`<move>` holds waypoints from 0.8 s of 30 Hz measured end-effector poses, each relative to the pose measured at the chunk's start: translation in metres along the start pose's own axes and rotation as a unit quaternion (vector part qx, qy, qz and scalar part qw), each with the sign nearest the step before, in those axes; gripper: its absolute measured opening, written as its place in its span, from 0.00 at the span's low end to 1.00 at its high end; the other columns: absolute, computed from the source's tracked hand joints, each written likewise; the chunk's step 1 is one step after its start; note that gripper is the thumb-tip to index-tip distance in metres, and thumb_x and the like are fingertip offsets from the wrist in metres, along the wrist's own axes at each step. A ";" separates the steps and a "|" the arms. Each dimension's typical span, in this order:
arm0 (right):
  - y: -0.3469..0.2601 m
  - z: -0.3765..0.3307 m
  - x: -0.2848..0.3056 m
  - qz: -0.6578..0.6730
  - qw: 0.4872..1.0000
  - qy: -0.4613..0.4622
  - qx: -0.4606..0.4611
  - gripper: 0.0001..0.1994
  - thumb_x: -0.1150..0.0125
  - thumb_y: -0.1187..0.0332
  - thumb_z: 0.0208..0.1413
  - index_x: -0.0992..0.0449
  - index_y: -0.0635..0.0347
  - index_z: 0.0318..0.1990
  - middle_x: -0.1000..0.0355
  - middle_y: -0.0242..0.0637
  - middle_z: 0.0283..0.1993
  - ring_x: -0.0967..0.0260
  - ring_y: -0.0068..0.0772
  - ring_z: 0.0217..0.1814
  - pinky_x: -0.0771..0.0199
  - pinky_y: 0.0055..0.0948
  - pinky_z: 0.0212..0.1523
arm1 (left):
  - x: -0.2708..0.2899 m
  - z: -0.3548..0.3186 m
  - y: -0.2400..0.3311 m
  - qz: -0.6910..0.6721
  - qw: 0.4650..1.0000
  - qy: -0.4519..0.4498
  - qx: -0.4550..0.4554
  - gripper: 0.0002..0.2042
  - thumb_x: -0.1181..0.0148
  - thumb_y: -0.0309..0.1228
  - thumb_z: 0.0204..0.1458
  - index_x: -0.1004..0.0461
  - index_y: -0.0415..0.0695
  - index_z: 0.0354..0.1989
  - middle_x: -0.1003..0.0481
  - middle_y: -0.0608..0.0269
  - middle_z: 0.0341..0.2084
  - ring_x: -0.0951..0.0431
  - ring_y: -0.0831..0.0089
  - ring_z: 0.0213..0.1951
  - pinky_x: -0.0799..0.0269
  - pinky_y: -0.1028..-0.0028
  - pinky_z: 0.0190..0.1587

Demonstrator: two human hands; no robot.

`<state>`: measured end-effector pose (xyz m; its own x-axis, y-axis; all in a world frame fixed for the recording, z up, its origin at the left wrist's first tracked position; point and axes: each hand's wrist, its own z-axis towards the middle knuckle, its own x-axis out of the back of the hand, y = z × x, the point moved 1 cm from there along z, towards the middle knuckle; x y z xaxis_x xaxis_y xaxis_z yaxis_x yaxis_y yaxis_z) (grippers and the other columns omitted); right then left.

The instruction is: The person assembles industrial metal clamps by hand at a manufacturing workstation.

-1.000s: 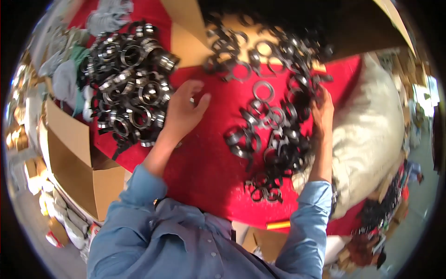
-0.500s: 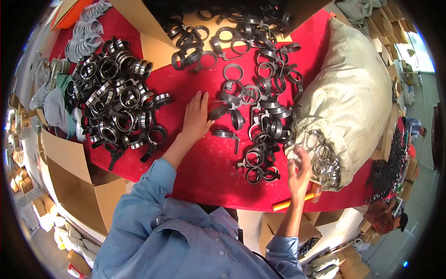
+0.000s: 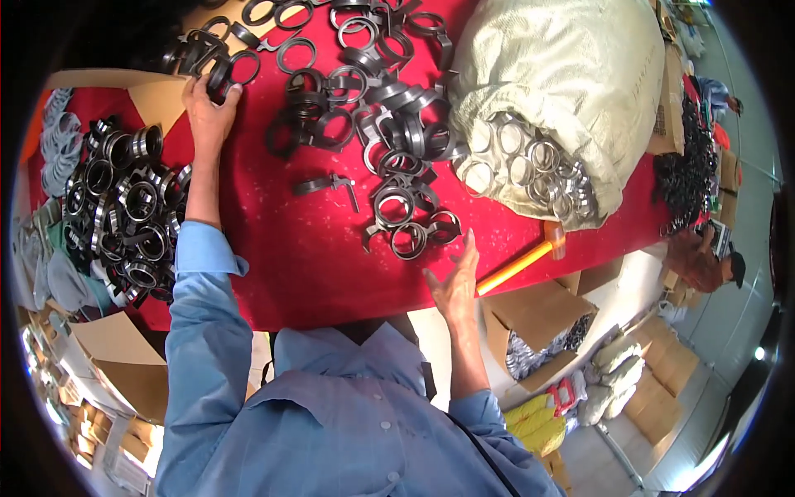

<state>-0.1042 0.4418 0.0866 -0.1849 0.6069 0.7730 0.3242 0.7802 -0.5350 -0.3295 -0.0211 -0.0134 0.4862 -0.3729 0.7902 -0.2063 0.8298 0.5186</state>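
My left hand (image 3: 210, 118) reaches to the far left of the red-covered table (image 3: 273, 257). Its thumb and fingers close around a black ring (image 3: 219, 77) at the edge of the loose rings there. Near the front edge my right hand (image 3: 455, 288) has its fingers apart and holds nothing. Just beyond it lie several black rings with short tabs (image 3: 408, 240), the nearest of a heaped cluster (image 3: 410, 132) across the middle. A single black ring (image 3: 311, 185), tab to the right, sits apart from them.
At right a large pale woven sack (image 3: 563, 74) spills shiny metal rings (image 3: 542, 166). A hammer with a yellow handle (image 3: 515, 267) rests by the front edge. Black-and-silver rings (image 3: 137, 199) are piled at left, beside grey curved parts (image 3: 60, 149). Cardboard boxes (image 3: 530, 319) stand below the table.
My left hand has moved farther away and to the left, onto a black ring. My right hand has drawn back from the sack's mouth toward the front edge. The whole view has shifted.
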 end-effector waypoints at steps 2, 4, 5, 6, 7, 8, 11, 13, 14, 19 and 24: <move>0.005 0.009 -0.014 0.007 1.000 -0.014 -0.011 0.60 0.20 0.74 0.35 0.60 0.60 0.74 0.53 0.61 0.70 0.45 0.63 0.70 0.35 0.45 0.68 | -0.009 -0.007 0.011 -0.078 0.990 -0.053 -0.100 0.34 0.29 0.41 0.48 0.33 0.38 0.61 0.40 0.40 0.63 0.34 0.47 0.61 0.40 0.58 0.66; 0.000 0.018 -0.020 0.000 1.000 -0.011 -0.003 0.61 0.19 0.75 0.34 0.60 0.59 0.74 0.55 0.61 0.71 0.45 0.63 0.70 0.33 0.44 0.67 | -0.014 -0.034 0.070 -0.309 0.932 -0.179 0.059 0.33 0.30 0.39 0.50 0.34 0.41 0.63 0.42 0.43 0.66 0.37 0.49 0.64 0.42 0.58 0.67; 0.001 0.023 -0.027 0.009 1.000 -0.015 0.003 0.62 0.19 0.75 0.32 0.60 0.59 0.74 0.57 0.61 0.72 0.45 0.63 0.70 0.34 0.44 0.67 | -0.007 -0.040 0.089 -0.247 0.954 -0.169 -0.004 0.34 0.29 0.39 0.50 0.35 0.42 0.64 0.43 0.44 0.67 0.39 0.50 0.66 0.43 0.58 0.68; -0.011 0.027 -0.033 0.004 1.000 -0.026 0.005 0.63 0.19 0.76 0.30 0.60 0.58 0.74 0.58 0.61 0.73 0.47 0.65 0.71 0.35 0.44 0.68 | 0.007 -0.046 0.099 -0.178 0.969 -0.157 -0.064 0.34 0.29 0.39 0.49 0.35 0.43 0.65 0.44 0.45 0.68 0.41 0.51 0.68 0.45 0.58 0.69; -0.013 0.030 -0.042 -0.009 0.999 -0.011 0.047 0.64 0.18 0.75 0.29 0.60 0.59 0.74 0.59 0.61 0.73 0.49 0.67 0.72 0.37 0.45 0.69 | 0.015 -0.053 0.104 -0.175 0.969 -0.162 -0.063 0.34 0.29 0.39 0.49 0.35 0.43 0.65 0.44 0.45 0.68 0.41 0.51 0.68 0.45 0.58 0.69; -0.022 0.033 -0.047 0.017 0.998 -0.022 0.055 0.64 0.17 0.74 0.28 0.60 0.59 0.73 0.59 0.62 0.73 0.51 0.68 0.73 0.39 0.47 0.70 | 0.025 -0.062 0.107 -0.187 0.966 -0.170 -0.047 0.36 0.29 0.39 0.48 0.36 0.43 0.66 0.45 0.45 0.68 0.43 0.50 0.69 0.46 0.58 0.70; -0.053 0.053 -0.056 0.086 0.993 0.014 0.081 0.64 0.16 0.72 0.27 0.59 0.62 0.73 0.58 0.64 0.72 0.52 0.69 0.72 0.40 0.50 0.70 | 0.059 -0.097 0.098 -0.186 0.961 -0.207 -0.003 0.44 0.25 0.41 0.41 0.40 0.45 0.68 0.46 0.45 0.69 0.46 0.49 0.70 0.48 0.57 0.71; -0.078 0.076 -0.059 0.109 0.983 0.049 0.141 0.65 0.16 0.70 0.26 0.58 0.65 0.73 0.56 0.66 0.71 0.51 0.71 0.71 0.40 0.51 0.69 | 0.073 -0.126 0.088 -0.155 0.960 -0.231 -0.041 0.50 0.21 0.41 0.35 0.42 0.46 0.70 0.45 0.47 0.69 0.46 0.50 0.70 0.48 0.56 0.71; -0.080 0.089 -0.061 0.116 0.973 0.080 0.183 0.64 0.16 0.70 0.28 0.58 0.67 0.73 0.55 0.66 0.70 0.51 0.70 0.71 0.41 0.51 0.69 | 0.068 -0.143 0.089 -0.181 0.952 -0.246 -0.030 0.53 0.19 0.39 0.31 0.44 0.46 0.70 0.43 0.48 0.68 0.45 0.50 0.70 0.47 0.56 0.71; -0.142 0.148 -0.031 0.155 0.962 0.122 0.188 0.50 0.24 0.70 0.44 0.53 0.68 0.72 0.46 0.60 0.67 0.39 0.56 0.64 0.31 0.42 0.61 | 0.048 -0.164 0.096 -0.196 0.943 -0.253 0.085 0.44 0.22 0.30 0.36 0.38 0.47 0.67 0.33 0.53 0.58 0.29 0.58 0.56 0.30 0.65 0.56; -0.133 0.137 -0.032 0.296 0.934 0.120 0.160 0.40 0.32 0.74 0.52 0.48 0.65 0.71 0.42 0.51 0.65 0.30 0.42 0.55 0.20 0.35 0.49 | 0.039 -0.166 0.095 -0.286 0.921 -0.223 0.139 0.33 0.29 0.22 0.41 0.33 0.46 0.60 0.31 0.58 0.51 0.23 0.69 0.43 0.25 0.72 0.43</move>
<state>-0.2680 0.3395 0.0865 0.1642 0.9247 0.3434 0.0020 0.3478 -0.9376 -0.1894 0.1124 0.0125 0.1981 -0.9016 0.3846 -0.2639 0.3288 0.9068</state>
